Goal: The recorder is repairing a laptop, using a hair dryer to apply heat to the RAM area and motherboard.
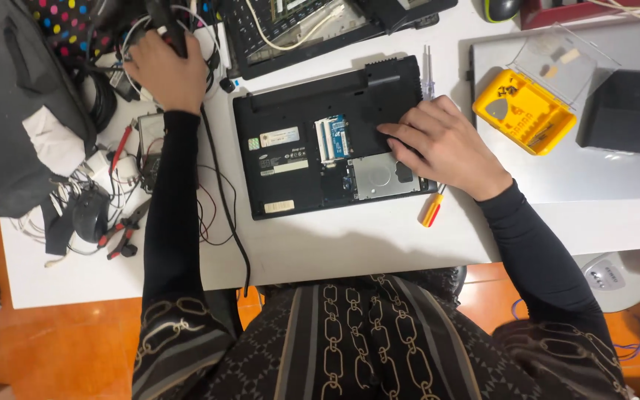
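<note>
Head view, right hand [438, 144] flat with fingers spread on the open black laptop [312, 148], yellow screwdriver [431, 210] just under it, left hand [164, 70] closed around a black tool [168, 22] above the wires [212, 207], white table [350, 241]

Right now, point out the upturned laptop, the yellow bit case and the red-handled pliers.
upturned laptop [290, 159], head view, on its black bottom panel left of the open bay.
yellow bit case [524, 115], head view, on the yellow tray.
red-handled pliers [124, 233], head view, on the handles.
</note>
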